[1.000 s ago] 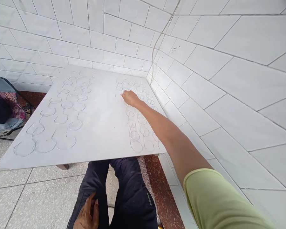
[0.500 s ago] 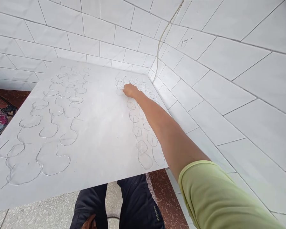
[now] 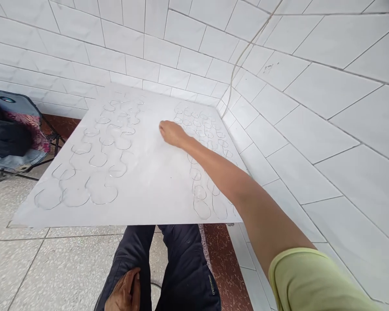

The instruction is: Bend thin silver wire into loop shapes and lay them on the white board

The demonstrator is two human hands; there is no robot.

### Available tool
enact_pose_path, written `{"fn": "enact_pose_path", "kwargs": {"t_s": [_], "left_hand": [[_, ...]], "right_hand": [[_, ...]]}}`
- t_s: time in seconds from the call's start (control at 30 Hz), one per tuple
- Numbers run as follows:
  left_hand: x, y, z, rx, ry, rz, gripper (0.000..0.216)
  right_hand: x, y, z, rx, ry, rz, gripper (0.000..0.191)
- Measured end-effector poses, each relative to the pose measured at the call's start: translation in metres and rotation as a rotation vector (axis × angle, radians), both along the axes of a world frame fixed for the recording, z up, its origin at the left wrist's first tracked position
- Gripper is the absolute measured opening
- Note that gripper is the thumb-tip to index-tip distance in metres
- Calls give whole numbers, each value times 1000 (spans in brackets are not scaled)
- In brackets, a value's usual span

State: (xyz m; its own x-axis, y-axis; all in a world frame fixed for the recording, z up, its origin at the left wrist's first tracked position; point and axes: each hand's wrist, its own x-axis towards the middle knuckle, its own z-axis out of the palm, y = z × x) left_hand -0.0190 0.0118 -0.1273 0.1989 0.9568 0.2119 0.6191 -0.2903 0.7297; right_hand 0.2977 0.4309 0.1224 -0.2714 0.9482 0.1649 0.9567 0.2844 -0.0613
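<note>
Thin curled wire pieces lie in rows on a white board (image 3: 152, 185). Larger loops of wire (image 3: 99, 160) spread over its left side, and tighter wire loops (image 3: 197, 174) run down its right side. My right hand (image 3: 172, 133) is over the bare strip between the two groups, fingers closed together. Whatever it may hold is too small or hidden to make out. Low in the view, my left hand (image 3: 125, 291) rests on my thigh, its fingers loosely apart with nothing seen in them.
White tiled walls meet behind and right of the board, with a thin cable (image 3: 232, 80) down the corner. A folding chair (image 3: 19, 129) with dark cloth on it stands at left. Below are my legs (image 3: 181, 263) and speckled floor (image 3: 61, 268).
My right hand has drawn back from the right-hand wire loops to the bare middle strip. The view has shifted, bringing more of the chair and my left hand into sight.
</note>
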Motion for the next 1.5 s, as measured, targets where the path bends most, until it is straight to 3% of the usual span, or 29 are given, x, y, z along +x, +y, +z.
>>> {"fn": "enact_pose_path", "kwargs": {"t_s": [0.13, 0.33, 0.5, 0.67, 0.93, 1.17, 1.5], "left_hand": [[2, -4, 13, -32, 57, 20, 22], [6, -8, 25, -83, 58, 51, 25], [5, -9, 21, -82, 72, 47, 25], [5, -10, 17, -72, 76, 37, 25], [6, -9, 22, -85, 77, 45, 25], [7, -10, 19, -61, 93, 41, 27], [9, -11, 17, -80, 71, 41, 27]], "right_hand": [[-66, -16, -13, -82, 35, 249, 26], [-111, -39, -28, -63, 107, 287, 30], [-107, -53, -33, -68, 94, 266, 50], [-102, -48, -37, -74, 9, 253, 70], [-81, -54, -44, -157, 23, 196, 61], [-57, -99, -54, -119, 104, 164, 55], [-49, -163, -64, -17, 300, 148, 59]]}}
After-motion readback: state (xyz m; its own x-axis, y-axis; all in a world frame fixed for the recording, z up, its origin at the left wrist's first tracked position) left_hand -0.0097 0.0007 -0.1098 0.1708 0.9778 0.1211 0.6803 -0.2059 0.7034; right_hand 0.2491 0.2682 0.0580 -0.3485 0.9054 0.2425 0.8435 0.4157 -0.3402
